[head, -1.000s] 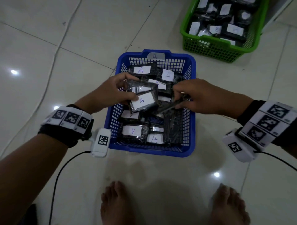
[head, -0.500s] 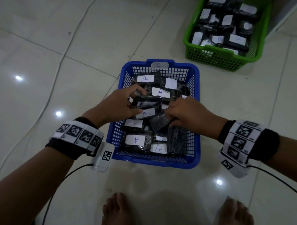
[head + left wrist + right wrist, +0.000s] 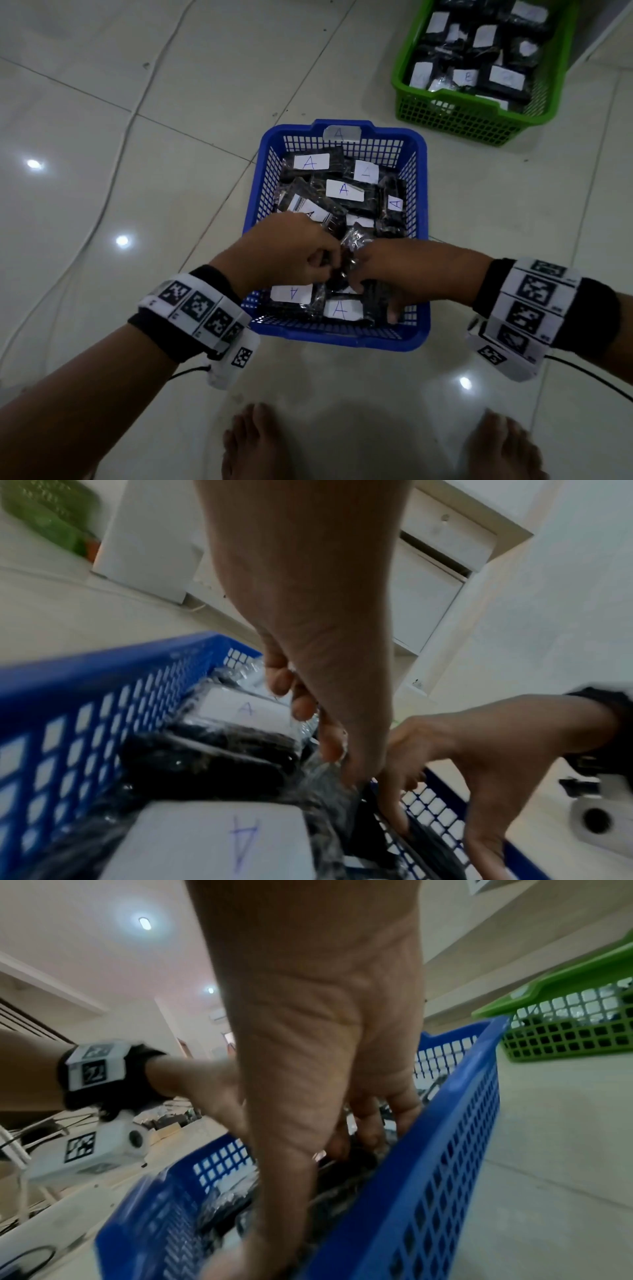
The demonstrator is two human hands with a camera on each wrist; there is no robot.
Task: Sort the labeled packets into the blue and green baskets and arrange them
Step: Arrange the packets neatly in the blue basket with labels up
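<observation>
The blue basket (image 3: 337, 337) marked A stands on the floor before me, full of black packets with white A labels (image 3: 344, 189). Both hands are down in its near half, close together. My left hand (image 3: 322, 263) curls its fingers round a crinkly black packet (image 3: 356, 240) that sticks up between the hands. In the left wrist view that hand (image 3: 329, 745) grips the packet's plastic. My right hand (image 3: 363, 277) grips a dark packet near the right wall, with curled fingers (image 3: 359, 1131). The green basket (image 3: 462, 116), far right, holds more labeled packets.
My two bare feet (image 3: 253, 442) stand just in front of the blue basket. A thin white cable (image 3: 113, 178) runs over the tiled floor on the left. A white cabinet edge (image 3: 603, 31) is behind the green basket.
Both hands dropped lower and came toward the near half of the blue basket, meeting there. The A-labeled packet my left hand held now lies in the basket's left middle.
</observation>
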